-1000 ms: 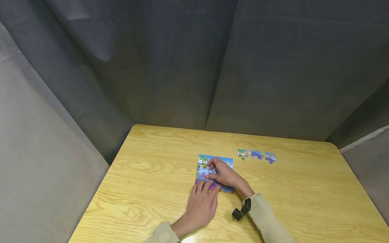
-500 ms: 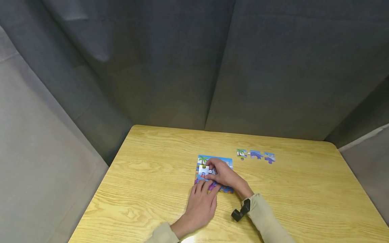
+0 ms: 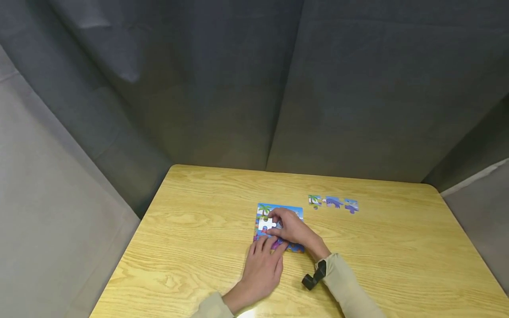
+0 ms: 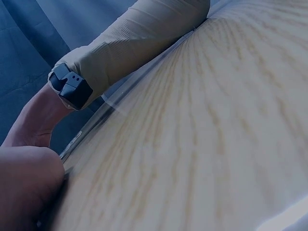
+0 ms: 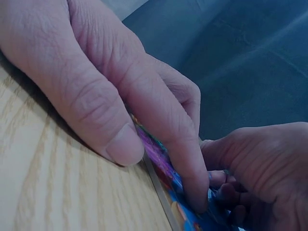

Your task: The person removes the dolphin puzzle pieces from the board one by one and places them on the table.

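A colourful jigsaw puzzle (image 3: 295, 248) with a palm tree and sea scene lies flat at the table's middle. My left hand (image 3: 262, 267) rests palm down, its fairly straight fingers on the puzzle's near edge. From the right, my right hand (image 3: 293, 227) reaches over the puzzle with curled thumb and index finger, pinching at the knob of a whitish puzzle piece (image 3: 266, 224). Glare hides any picture on that piece. In the right wrist view, the left hand (image 5: 149, 96) presses on the puzzle's edge (image 5: 166, 197), beside the right hand (image 5: 269, 173).
Three loose puzzle pieces lie at the back right: one with a palm tree (image 3: 314, 200), a purple one (image 3: 333, 202) and another purple-blue one (image 3: 351, 205). The wooden table (image 3: 191, 221) ends at dark curtains (image 3: 222, 110). A black wrist device (image 3: 315, 275) sits on the right sleeve.
The pinched piece has turned from bluish to glaring white. Both hands keep nearly the same place on the puzzle; the whole view has shifted slightly.
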{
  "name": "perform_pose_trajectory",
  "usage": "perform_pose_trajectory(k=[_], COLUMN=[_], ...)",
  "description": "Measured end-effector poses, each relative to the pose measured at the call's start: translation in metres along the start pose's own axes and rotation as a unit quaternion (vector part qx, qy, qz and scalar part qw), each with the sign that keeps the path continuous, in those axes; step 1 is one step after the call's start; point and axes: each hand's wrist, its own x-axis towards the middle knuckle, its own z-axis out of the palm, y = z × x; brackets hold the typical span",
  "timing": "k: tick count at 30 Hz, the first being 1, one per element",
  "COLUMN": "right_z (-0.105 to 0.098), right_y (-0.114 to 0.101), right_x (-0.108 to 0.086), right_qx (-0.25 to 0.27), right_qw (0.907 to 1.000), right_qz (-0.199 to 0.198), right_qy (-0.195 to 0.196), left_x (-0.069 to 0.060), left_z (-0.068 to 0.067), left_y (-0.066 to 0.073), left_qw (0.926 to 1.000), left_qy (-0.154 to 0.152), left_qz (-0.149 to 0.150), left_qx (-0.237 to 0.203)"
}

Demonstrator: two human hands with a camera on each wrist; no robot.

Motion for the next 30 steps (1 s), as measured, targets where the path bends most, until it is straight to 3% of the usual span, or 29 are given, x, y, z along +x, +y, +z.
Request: perform_pose_trajectory(k=[22,30], right_z=[0.0020,0.0059], right_y=[0.0017,0.0057], right_x=[0.0012,0.0022], right_qx=[0.001,0.014], right_qw=[0.9997,0.9987], right_qz=[0.025,0.039], right_qy=[0.006,0.030], left_x=[0.0006,-0.0011], left_z=[-0.0019,0.0000], left_y=[0.0011,-0.0017], left_qw=[0.9998,0.9997], left_qy=[0.005,-0.007], left_qz=[-0.001,-0.003], left_qx=[-0.018,-0.024])
